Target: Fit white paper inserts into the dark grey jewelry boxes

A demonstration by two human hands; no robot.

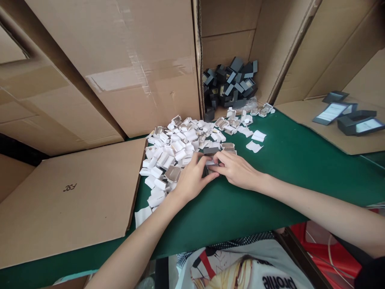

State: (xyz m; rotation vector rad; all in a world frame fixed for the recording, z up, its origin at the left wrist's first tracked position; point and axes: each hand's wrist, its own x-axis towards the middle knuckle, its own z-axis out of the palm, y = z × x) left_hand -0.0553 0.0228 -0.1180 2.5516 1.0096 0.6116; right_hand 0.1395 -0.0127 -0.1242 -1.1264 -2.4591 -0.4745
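Observation:
My left hand [193, 176] is closed around the side of a small dark grey box [211, 151], its thumb and fingers curled along it. The lid of the box stands up at the far side. From the right, my right hand [237, 168] pinches a white paper insert [211, 163] at the opening of the box. My fingers cover much of the box and part of the insert. Just beyond and left of my hands lies a heap of small white folded card pieces [173, 150], several with brown-grey undersides.
Behind the heap, a cardboard carton [230, 40] holds many dark boxes [230, 82]. Other dark boxes [357, 120] lie on a cardboard flap [319, 134] at the right. A big flap marked FSC [72, 208] covers the left of the green table [237, 216].

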